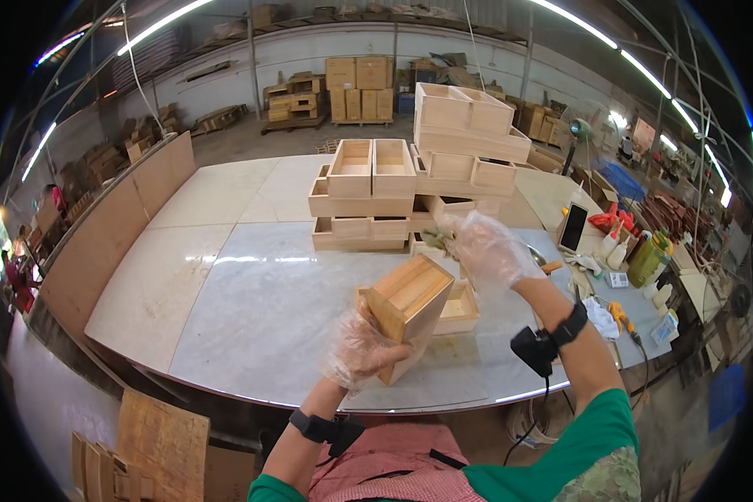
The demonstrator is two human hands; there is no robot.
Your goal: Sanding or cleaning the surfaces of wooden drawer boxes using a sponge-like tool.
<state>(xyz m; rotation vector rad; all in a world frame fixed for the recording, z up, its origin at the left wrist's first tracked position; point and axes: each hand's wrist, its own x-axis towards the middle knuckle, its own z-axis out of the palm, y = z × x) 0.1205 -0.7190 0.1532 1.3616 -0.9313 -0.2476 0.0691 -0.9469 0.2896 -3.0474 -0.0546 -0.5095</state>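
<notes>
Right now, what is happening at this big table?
A person in thin plastic gloves stands at a large pale worktable. The left hand holds a small wooden box tilted above the table, while the right hand is raised behind it, open and holding nothing that shows. Another small box lies on the table just behind. Farther back are stacks of wooden boxes, and bottles with small tools sit at the right edge.
</notes>
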